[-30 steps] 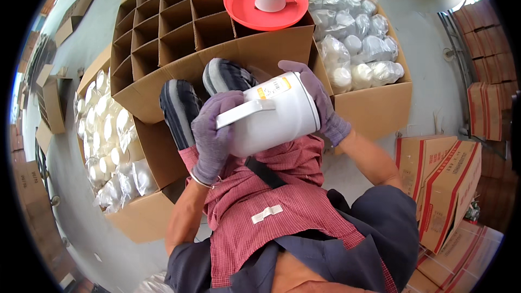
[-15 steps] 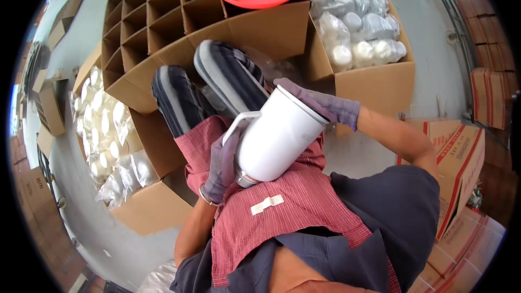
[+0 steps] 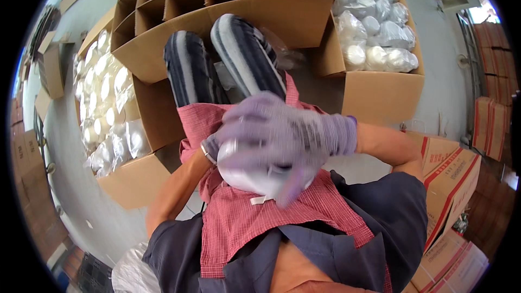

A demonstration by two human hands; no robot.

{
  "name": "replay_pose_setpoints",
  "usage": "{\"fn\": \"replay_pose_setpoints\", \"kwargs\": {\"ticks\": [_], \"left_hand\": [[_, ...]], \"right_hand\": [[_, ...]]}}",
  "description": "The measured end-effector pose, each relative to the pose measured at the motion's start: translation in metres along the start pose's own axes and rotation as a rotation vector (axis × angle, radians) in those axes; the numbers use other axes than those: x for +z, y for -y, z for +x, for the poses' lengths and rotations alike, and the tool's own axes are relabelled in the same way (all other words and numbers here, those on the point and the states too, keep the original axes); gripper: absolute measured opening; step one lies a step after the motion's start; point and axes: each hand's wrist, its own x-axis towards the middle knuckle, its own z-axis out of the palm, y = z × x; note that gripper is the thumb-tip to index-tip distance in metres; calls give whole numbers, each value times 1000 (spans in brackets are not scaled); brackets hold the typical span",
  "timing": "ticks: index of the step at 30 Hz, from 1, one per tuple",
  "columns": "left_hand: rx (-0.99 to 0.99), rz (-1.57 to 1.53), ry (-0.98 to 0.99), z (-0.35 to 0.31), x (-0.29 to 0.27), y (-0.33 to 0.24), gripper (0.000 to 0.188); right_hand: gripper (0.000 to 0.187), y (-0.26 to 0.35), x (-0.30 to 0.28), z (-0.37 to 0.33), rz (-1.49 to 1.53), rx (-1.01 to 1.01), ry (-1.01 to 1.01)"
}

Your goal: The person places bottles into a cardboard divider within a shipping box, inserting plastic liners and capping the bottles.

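The white jug [image 3: 255, 176] sits in the lap, right hand [image 3: 282, 133] clamped over it, left hand [image 3: 213, 149] gripping underneath.

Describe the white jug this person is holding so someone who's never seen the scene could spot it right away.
Below the divided carton, over the red checked apron on the lap, sits the white jug. The gloved right hand covers its top. Unlike the bagged white pieces in the side boxes, it is unwrapped.
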Motion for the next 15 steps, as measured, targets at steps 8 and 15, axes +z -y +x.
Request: {"fn": "replay_pose_setpoints", "kwargs": {"ticks": [8, 15], "left_hand": [[429, 1190, -334, -11, 153, -78, 23], [319, 1015, -278, -18, 155, -102, 32]], "right_hand": [[66, -38, 8, -86, 349, 839, -417], [78, -16, -40, -50, 6, 379, -183]]}}
